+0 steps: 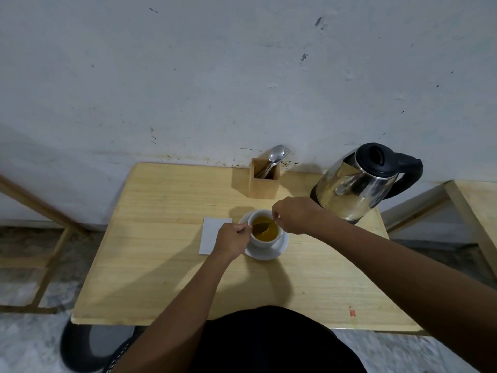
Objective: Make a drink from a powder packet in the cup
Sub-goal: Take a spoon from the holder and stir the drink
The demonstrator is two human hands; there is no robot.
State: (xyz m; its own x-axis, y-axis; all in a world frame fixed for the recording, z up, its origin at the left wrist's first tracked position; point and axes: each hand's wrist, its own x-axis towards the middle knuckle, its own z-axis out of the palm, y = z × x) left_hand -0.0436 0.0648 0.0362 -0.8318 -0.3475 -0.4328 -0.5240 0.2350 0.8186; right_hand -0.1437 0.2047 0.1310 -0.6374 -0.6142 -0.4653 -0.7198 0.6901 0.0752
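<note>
Now I see the white cup [265, 232] on its saucer [269, 253] near the middle of the frame, filled with yellow-brown liquid. My left hand [231, 242] is closed on the cup's left side. My right hand [294, 215] pinches a thin spoon [265, 225] whose bowl sits in the liquid. A white napkin [211, 234] lies just left of the cup, and a steel kettle [361, 181] stands at the upper right.

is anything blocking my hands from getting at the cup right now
Nothing visible does. The left hand is already at the cup, the right hand at its far rim. The kettle and cutlery holder stand behind, apart.
</note>
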